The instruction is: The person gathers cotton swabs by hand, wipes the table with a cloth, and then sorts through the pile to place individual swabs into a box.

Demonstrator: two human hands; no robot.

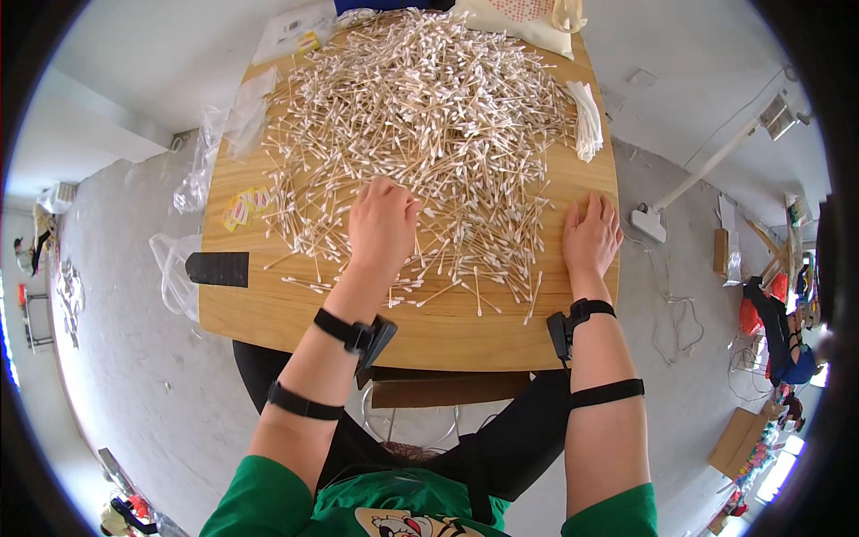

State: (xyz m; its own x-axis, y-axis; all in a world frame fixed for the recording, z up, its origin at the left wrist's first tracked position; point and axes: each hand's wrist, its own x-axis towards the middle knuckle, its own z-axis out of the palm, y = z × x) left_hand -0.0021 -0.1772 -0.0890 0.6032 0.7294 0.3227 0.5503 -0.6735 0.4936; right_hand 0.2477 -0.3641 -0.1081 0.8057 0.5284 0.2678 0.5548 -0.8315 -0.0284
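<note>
A wide heap of cotton swabs (429, 98) with white tips and pale sticks covers the middle and far part of the wooden table (429, 336). At the near left of the heap, my left hand (383, 224) is bent down among the loose swabs. Its fingers are curled together, and what they pinch, if anything, is hidden. My right hand (591, 234) rests on the bare wood by the right edge, fingers apart, holding nothing. Several swabs lie scattered singly between my forearms. Past the right hand lies a bundle of white strips (584, 121).
Yellow packets (246, 208) and clear plastic bags (249, 115) lie at the left edge, near a black strip (219, 268). A cream cloth bag (528, 22) is at the far right. A power strip (648, 225) is off the table's right side. Another person (778, 331) is far right.
</note>
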